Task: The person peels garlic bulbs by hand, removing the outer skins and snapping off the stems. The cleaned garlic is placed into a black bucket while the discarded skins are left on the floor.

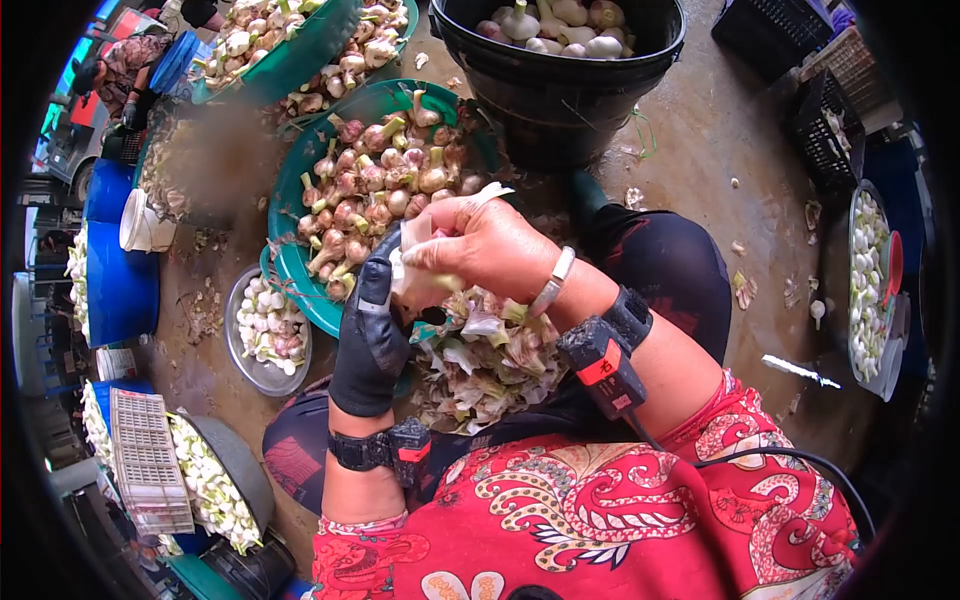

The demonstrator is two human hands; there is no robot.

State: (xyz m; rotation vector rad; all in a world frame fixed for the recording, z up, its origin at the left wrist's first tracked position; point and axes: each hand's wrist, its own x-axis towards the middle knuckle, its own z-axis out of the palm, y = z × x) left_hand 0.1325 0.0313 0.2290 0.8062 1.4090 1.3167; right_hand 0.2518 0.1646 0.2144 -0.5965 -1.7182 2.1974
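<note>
In front of my chest both hands meet on a garlic bulb (418,288), which they partly hide. My left hand (370,335), in a black glove, is closed around it from the left. The bare right hand (485,245), with white wrapping on its fingers, pinches the bulb's pale skin from above. A piece of white peel (492,193) sticks up behind the knuckles. Just beyond is a green basin (285,268) full of unpeeled garlic bulbs (372,178). Beneath my hands, a heap of loose garlic skins (490,370) lies between my legs.
A black bucket (560,95) holding garlic stands ahead. To my left is a metal bowl (238,345) of peeled bulbs. Green basins (300,60) of garlic sit at the far left, with a person (135,65) beyond. At right are black crates (820,130) and a garlic tray (868,290).
</note>
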